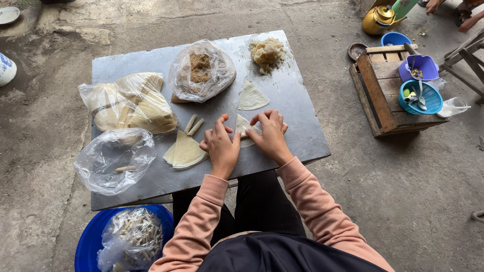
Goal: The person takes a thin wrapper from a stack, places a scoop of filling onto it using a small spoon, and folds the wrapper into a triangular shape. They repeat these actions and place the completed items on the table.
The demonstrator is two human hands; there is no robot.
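Nearest, at the person's left knee, a blue basin (85,242) holds a clear bag of rolled sticks (132,238). On the grey tabletop (297,136) both hands meet over a pale triangular wrapper (243,124): the left hand (220,145) and the right hand (271,134) press down on it, fingers (262,119) curled and pinching its edges, so the wrapper lies under them near the tabletop's near right side. Just left sits a stack of wrappers (185,150) with two finished rolls (192,125) beyond it, and an almost empty plastic bag (114,159) farther left. Beyond the hands lies a single wrapper (251,96); then a bag of wrappers (130,101), a bag of brown crumbs (201,70), and a heap of pale filling (267,53) at the far edge.
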